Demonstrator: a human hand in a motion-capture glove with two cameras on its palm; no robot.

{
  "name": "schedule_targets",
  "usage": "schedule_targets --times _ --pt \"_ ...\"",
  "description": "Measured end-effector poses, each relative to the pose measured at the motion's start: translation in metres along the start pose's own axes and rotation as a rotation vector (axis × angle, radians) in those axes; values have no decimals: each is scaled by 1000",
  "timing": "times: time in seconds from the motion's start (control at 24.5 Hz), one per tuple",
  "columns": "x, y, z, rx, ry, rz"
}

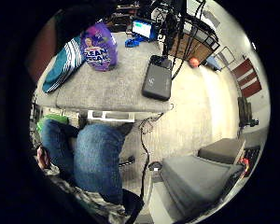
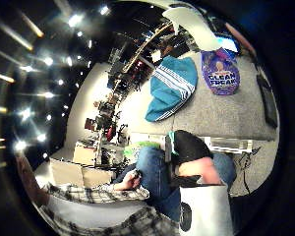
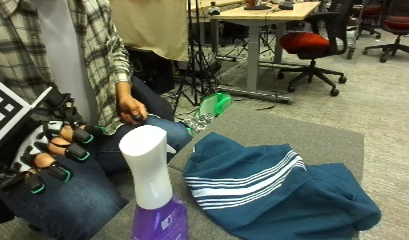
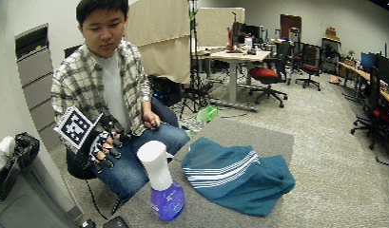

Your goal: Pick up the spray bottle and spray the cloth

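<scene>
Right hand over lap, fingers loosely curled, holding nothing. Spray bottle upright on table, just beside teal cloth. Only little-finger palm view shows black box

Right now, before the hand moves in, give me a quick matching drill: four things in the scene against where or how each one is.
Things:
1. spray bottle
2. cloth
3. gloved right hand
4. bare hand

States:
A. rests on the person's thigh
B. lies crumpled on the table
C. stands upright at the table's edge
D. hovers beside the table, holding nothing

Pairs: 1-C, 2-B, 3-D, 4-A
</scene>
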State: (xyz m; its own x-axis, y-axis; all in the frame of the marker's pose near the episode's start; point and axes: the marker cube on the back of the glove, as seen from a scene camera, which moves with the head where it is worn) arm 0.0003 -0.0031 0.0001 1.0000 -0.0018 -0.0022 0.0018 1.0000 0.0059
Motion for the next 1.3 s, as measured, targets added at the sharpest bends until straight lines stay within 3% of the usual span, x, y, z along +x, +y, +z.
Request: schedule_targets --times 0.45,0.81,1.3 --pt "4 -20 -3 -50 8 -73" --pt "4 -19 6 -10 3 -16" --pt "39 -101 16 -43 -110 -44"
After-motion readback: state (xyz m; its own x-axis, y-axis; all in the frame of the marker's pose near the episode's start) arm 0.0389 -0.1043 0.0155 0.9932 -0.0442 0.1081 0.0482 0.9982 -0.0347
